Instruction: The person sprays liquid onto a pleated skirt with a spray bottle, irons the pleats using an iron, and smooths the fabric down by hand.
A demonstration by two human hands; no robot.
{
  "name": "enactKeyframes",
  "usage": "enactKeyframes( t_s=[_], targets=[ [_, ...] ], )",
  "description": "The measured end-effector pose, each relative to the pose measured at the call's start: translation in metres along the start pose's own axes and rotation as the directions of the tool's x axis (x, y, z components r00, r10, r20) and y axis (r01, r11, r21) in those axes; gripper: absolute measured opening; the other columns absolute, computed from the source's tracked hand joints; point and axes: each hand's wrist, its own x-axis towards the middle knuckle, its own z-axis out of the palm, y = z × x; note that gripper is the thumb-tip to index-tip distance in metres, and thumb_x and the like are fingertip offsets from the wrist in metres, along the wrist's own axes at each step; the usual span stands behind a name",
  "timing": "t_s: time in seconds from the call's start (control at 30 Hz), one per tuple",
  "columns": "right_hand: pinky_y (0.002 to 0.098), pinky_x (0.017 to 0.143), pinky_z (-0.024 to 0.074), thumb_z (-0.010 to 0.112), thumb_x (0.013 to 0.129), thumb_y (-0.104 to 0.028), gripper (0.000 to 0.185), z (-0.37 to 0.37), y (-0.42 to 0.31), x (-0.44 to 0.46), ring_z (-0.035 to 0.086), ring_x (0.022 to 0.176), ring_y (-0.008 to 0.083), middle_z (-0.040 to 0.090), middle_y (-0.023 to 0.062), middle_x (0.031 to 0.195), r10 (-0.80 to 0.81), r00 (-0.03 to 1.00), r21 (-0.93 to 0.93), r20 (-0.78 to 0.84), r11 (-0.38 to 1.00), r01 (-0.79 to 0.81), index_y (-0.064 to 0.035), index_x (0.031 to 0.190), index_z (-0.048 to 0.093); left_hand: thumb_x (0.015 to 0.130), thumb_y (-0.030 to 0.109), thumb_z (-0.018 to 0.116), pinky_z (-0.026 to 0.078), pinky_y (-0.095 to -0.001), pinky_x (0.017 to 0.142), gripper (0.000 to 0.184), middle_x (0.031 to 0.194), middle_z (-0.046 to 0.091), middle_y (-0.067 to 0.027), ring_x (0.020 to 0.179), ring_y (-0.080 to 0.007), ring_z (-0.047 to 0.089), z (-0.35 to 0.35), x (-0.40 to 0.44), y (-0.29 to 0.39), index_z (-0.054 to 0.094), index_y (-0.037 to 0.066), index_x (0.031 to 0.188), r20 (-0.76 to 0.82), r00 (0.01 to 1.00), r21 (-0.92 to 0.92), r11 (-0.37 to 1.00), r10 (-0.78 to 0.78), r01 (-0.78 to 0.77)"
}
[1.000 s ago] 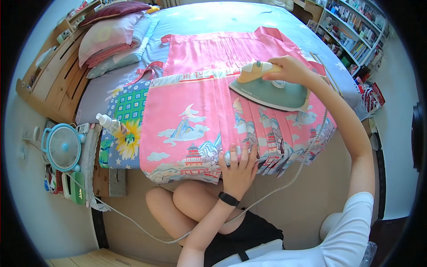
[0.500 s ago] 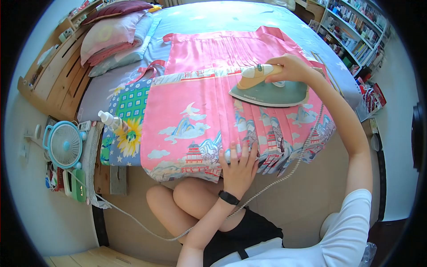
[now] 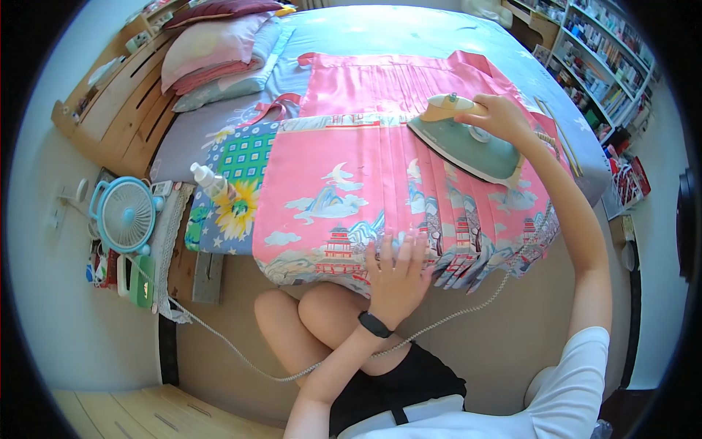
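Observation:
A pink pleated skirt [image 3: 322, 157] with clouds, mountains and red pagodas lies spread over the bed's near edge. My right hand [image 3: 499, 119] is wrapped round the cream handle of a green iron [image 3: 468, 146], whose pointed tip faces left over the upper pleats. Whether its soleplate touches the cloth all along cannot be made out. Near the skirt's front hem, my left hand [image 3: 398, 282] rests with its fingers spread on the pleats; a black band is on that wrist. Under the skirt's left side shows a green and blue patterned cloth [image 3: 245, 155], with a white-capped spray bottle [image 3: 212, 181] on it.
The iron's cord [image 3: 457, 316] hangs in front of the bed and crosses my left forearm. A small blue fan [image 3: 126, 214] stands at the left. Pillows [image 3: 212, 55] are stacked by the wooden headboard [image 3: 121, 95]. Thin sticks [image 3: 561, 137] lie at the right; a bookshelf [image 3: 603, 62] stands behind.
The iron's tip has swung up and its rear down to the right, with my right hand still on the handle. The whole view has shifted, moving the bed rightward in frame. My left hand stays on the hem.

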Motion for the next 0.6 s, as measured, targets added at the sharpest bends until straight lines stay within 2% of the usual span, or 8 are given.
enactKeyframes(
  t_s=[0.1,0.17,0.27,0.4,0.47,0.5,0.57,0.6],
  targets=[
    [0.0388,0.072,0.0473,0.063,0.068,-0.065,0.066,0.005,0.005,-0.002,0.064,0.08,0.0281,0.066,0.0153,0.082,-0.016,0.996,0.028,-0.084,0.999,0.019,-0.0038,0.091,0.066,0.08,0.027,0.06,0.022,-0.056,0.104,0.057,0.13,0.043,-0.0145,0.125,-0.0376,0.035,-0.026,0.002,-0.011,0.044,0.004,0.13,0.021,0.998,0.063,0.996,-0.064,0.063],
    [0.0393,0.072,0.0476,0.065,0.068,-0.063,0.065,0.007,0.006,-0.005,0.065,0.079,0.0271,0.067,0.0149,0.082,-0.037,0.983,0.043,-0.181,0.998,0.045,-0.0038,0.094,0.067,0.082,0.024,0.059,0.024,-0.0525,0.106,0.055,0.129,0.046,-0.0175,0.124,-0.0356,0.038,-0.036,-0.002,-0.018,0.045,-0.003,0.127,0.105,0.987,-0.004,0.993,-0.119,0.12],
    [0.0386,0.076,0.0483,0.067,0.067,-0.062,0.068,0.002,0.004,-0.01,0.065,0.084,0.027,0.067,0.0146,0.088,-0.018,0.949,0.038,-0.316,0.999,0.032,-0.0024,0.101,0.066,0.083,0.023,0.057,0.026,-0.0478,0.106,0.052,0.129,0.048,-0.021,0.125,-0.0327,0.041,-0.042,-0.012,-0.02,0.047,-0.006,0.124,0.126,0.992,0.023,1.0,-0.02,0.017],
    [0.0369,0.082,0.0479,0.068,0.065,-0.062,0.073,-0.048,-0.038,-0.031,0.063,0.094,0.0275,0.066,0.0152,0.099,0.155,0.981,0.203,-0.116,0.971,-0.129,-0.003,0.108,0.064,0.083,0.022,0.057,0.027,-0.0471,0.106,0.049,0.129,0.048,-0.0225,0.124,-0.0328,0.043,-0.044,-0.016,-0.013,0.049,-0.006,0.123,0.092,0.996,-0.014,1.0,-0.016,0.017],
    [0.0313,0.071,0.0476,0.071,0.07,-0.052,0.055,-0.049,-0.035,-0.021,0.063,0.075,0.0213,0.066,0.0106,0.081,-0.043,0.96,0.172,-0.277,0.981,0.094,-0.0048,0.099,0.068,0.084,0.019,0.056,0.028,-0.046,0.106,0.047,0.13,0.047,-0.0227,0.124,-0.0333,0.043,-0.042,-0.015,-0.012,0.049,-0.006,0.123,0.073,0.997,-0.048,0.998,-0.028,0.031],
    [0.0313,0.071,0.0476,0.071,0.07,-0.052,0.055,-0.05,-0.038,-0.017,0.063,0.075,0.0213,0.066,0.0106,0.081,-0.041,0.961,0.165,-0.275,0.982,0.089,-0.0048,0.099,0.068,0.084,0.019,0.056,0.028,-0.046,0.106,0.047,0.13,0.047,-0.0227,0.124,-0.0333,0.043,-0.04,-0.015,-0.012,0.049,-0.006,0.123,0.072,0.997,-0.057,0.998,-0.027,0.031],
    [0.0362,0.086,0.0469,0.066,0.064,-0.066,0.074,-0.049,-0.05,-0.008,0.061,0.099,0.0283,0.065,0.0147,0.105,-0.128,0.973,0.006,-0.192,0.991,0.132,-0.0081,0.11,0.065,0.083,0.017,0.056,0.031,-0.0464,0.105,0.046,0.13,0.047,-0.0226,0.124,-0.0337,0.043,-0.035,-0.014,-0.011,0.048,-0.006,0.123,0.053,0.998,-0.096,0.995,-0.027,0.032],
    [0.0362,0.086,0.0469,0.066,0.064,-0.066,0.074,-0.046,-0.059,-0.006,0.061,0.099,0.0283,0.065,0.0147,0.105,-0.131,0.972,-0.002,-0.195,0.991,0.133,-0.0081,0.11,0.065,0.083,0.017,0.056,0.031,-0.0464,0.105,0.046,0.13,0.047,-0.0226,0.124,-0.0337,0.043,-0.033,-0.014,-0.011,0.048,-0.006,0.123,0.045,0.999,-0.1,0.994,-0.026,0.03]
  ],
)
